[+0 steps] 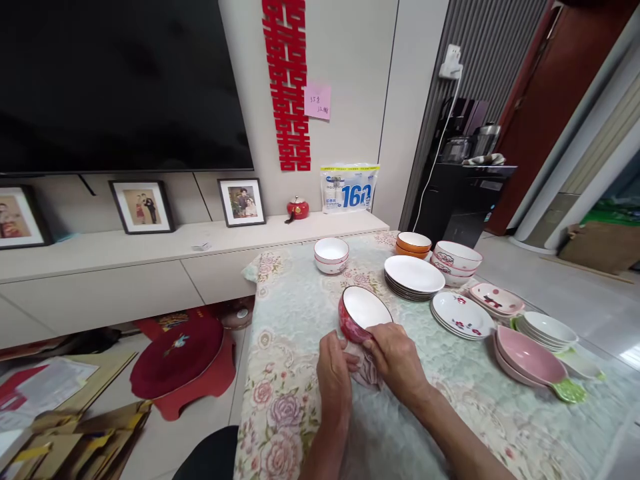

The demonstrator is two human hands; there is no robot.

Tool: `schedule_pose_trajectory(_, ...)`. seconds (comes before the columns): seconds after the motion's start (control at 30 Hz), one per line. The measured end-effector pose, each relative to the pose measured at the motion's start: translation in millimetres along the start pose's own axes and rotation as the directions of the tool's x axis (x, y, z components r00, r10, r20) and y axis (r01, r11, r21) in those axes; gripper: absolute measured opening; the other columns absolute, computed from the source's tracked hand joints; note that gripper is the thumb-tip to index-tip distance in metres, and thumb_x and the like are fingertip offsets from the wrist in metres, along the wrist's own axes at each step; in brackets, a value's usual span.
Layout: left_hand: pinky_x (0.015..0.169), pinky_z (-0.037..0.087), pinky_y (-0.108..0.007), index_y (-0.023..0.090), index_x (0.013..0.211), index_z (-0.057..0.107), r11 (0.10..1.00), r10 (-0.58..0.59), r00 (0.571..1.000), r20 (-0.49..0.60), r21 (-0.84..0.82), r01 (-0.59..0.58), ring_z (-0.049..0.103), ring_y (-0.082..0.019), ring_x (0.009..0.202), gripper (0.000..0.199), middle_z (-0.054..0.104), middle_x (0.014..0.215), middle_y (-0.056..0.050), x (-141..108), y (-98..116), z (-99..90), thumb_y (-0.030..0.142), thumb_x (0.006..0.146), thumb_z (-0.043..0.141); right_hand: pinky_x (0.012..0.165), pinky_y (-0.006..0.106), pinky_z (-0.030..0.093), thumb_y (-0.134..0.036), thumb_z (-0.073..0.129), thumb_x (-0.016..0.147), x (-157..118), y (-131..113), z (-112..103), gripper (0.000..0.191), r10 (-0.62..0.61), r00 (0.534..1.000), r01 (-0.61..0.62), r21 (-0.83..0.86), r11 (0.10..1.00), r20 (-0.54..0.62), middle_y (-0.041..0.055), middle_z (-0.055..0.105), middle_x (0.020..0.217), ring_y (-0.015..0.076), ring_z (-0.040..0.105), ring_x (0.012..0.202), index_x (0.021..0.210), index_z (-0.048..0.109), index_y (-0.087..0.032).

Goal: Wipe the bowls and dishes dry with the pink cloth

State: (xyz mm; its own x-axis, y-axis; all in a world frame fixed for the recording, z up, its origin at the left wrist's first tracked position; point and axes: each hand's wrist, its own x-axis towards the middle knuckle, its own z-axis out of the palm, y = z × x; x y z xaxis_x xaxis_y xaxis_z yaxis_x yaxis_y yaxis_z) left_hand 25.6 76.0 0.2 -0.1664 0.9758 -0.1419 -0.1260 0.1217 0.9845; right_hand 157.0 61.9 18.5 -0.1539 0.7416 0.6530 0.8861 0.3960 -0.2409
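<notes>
Bare forearms over flowered worktop, red bowl at the hands

Right hand: fingers closed on near right edge of red bowl, thumb low along the outside. Left hand: just left of bowl's underside, fingers bent inward beside crumpled cloth; grip on cloth partly hidden, cannot tell how firm. Bowl location: near middle of worktop, tilted, white inside, dark rim; contact with the surface below not clear.

Beyond, toward the far edge: small stack of white bowls. To the right, close together: orange bowls, stacked; white plates, stacked, dark beneath; patterned bowls with pinkish rims; flowered plates. Farther right: pink-spotted dishes, white dishes, pink dishes with green leaf-like handle.

Behind worktop: pale cabinet, carrying framed photos, red jar and bag marked 160. At left, on the floor: red stool with dark red cushion.
</notes>
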Motion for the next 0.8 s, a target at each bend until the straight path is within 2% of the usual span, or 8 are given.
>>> schedule_pose_trajectory(0.1, 0.059, 0.052, -0.033, 0.016, 0.103, 0.060, 0.996, 0.013, 1.000, 0.020, 0.089, -0.015, 0.064, -0.020, 0.057, 0.043, 0.066, 0.073, -0.003, -1, -1, 0.0, 0.051, 0.090, 0.038, 0.078, 0.030, 0.039, -0.019, 0.050, 0.096, 18, 14, -13, 0.019, 0.010, 1.000, -0.009, -0.041, 0.999, 0.008, 0.0053, 0.069, 0.078, 0.0207, 0.060, 0.075, 0.083, 0.064, -0.018)
schedule_pose_trajectory(0.2, 0.061, 0.051, -0.033, 0.017, 0.102, 0.062, 0.986, 0.030, 0.999, 0.032, 0.161, -0.035, 0.066, -0.023, 0.063, 0.039, 0.065, 0.068, -0.003, -1, -5, 0.7, 0.047, 0.089, 0.041, 0.079, 0.030, 0.040, -0.021, 0.051, 0.095, 49, 35, -30, 0.018, 0.033, 0.999, -0.026, -0.157, 0.987, 0.041, 0.0075, 0.072, 0.083, 0.0213, 0.063, 0.078, 0.087, 0.067, -0.017)
schedule_pose_trajectory(0.33, 0.064, 0.051, -0.034, 0.018, 0.102, 0.064, 0.974, 0.062, 0.998, 0.021, 0.217, -0.065, 0.067, -0.024, 0.066, 0.039, 0.067, 0.068, -0.005, 2, -12, 2.9, 0.048, 0.086, 0.047, 0.075, 0.029, 0.038, -0.027, 0.053, 0.094, 104, 68, -52, 0.019, 0.231, 0.962, -0.145, -0.447, 0.883, 0.143, 0.0076, 0.075, 0.086, 0.0225, 0.065, 0.081, 0.094, 0.070, -0.018)
schedule_pose_trajectory(0.43, 0.067, 0.051, -0.034, 0.019, 0.097, 0.066, 0.966, 0.108, 0.994, -0.014, 0.237, -0.101, 0.067, -0.025, 0.072, 0.035, 0.068, 0.073, -0.006, 2, -14, 4.8, 0.048, 0.083, 0.052, 0.070, 0.030, 0.035, -0.027, 0.050, 0.094, 143, 100, -61, 0.024, 0.308, 0.945, -0.209, -0.521, 0.827, 0.110, 0.0102, 0.076, 0.085, 0.0244, 0.065, 0.080, 0.098, 0.072, -0.017)
schedule_pose_trajectory(0.6, 0.074, 0.050, -0.036, 0.019, 0.094, 0.066, 0.943, 0.178, 0.984, -0.019, 0.288, -0.165, 0.065, -0.026, 0.078, 0.027, 0.070, 0.084, -0.010, 0, -14, 6.8, 0.040, 0.082, 0.053, 0.069, 0.032, 0.029, -0.030, 0.043, 0.094, 190, 155, -61, 0.032, 0.411, 0.909, -0.294, -0.600, 0.744, 0.065, 0.0110, 0.076, 0.086, 0.0247, 0.064, 0.080, 0.101, 0.072, -0.019)
schedule_pose_trajectory(0.7, 0.071, 0.049, -0.035, 0.019, 0.097, 0.066, 0.940, 0.159, 0.987, -0.009, 0.306, -0.148, 0.064, -0.024, 0.072, 0.027, 0.070, 0.087, -0.009, 0, -18, 8.7, 0.038, 0.084, 0.052, 0.071, 0.034, 0.027, -0.032, 0.042, 0.095, 206, 180, -53, 0.034, 0.465, 0.883, -0.328, -0.632, 0.703, 0.060, 0.0113, 0.075, 0.088, 0.0251, 0.064, 0.083, 0.104, 0.072, -0.019)
schedule_pose_trajectory(0.8, 0.068, 0.048, -0.033, 0.020, 0.098, 0.065, 0.934, 0.184, 0.982, -0.046, 0.319, -0.160, 0.061, -0.021, 0.067, 0.027, 0.069, 0.088, -0.009, 1, -26, 11.4, 0.039, 0.085, 0.052, 0.073, 0.035, 0.025, -0.031, 0.041, 0.095, 216, 200, -45, 0.034, 0.510, 0.857, -0.346, -0.654, 0.673, 0.070, 0.0115, 0.074, 0.090, 0.0257, 0.063, 0.086, 0.104, 0.072, -0.020)
